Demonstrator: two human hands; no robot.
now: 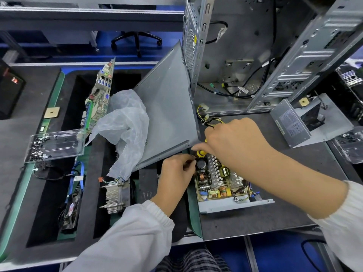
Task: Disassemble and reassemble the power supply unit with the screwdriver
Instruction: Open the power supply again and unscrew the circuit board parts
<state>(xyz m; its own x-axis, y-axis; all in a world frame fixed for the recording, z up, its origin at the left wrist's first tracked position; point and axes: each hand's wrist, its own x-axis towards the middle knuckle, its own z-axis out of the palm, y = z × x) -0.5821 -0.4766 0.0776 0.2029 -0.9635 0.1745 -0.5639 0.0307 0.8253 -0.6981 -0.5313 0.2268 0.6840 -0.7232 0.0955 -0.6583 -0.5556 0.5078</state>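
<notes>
At the centre of the bench, the power supply unit [225,185] lies with its cover [306,122] off and set aside at 2 o'clock, its circuit board exposed in the open tray, so disassembly is judged well advanced while removal of the board and all reassembly remain. The right hand [233,140] grips the yellow-handled screwdriver [201,153] at the board's far corner, and the left hand [174,173], fingers curled, pinches at that corner; what it holds cannot be told. The dark bench mat [255,222] also carries an open computer case [255,55] at 12 o'clock, a motherboard [100,95] at 10 o'clock, and a tray of screws [55,145] at 9 o'clock.
</notes>
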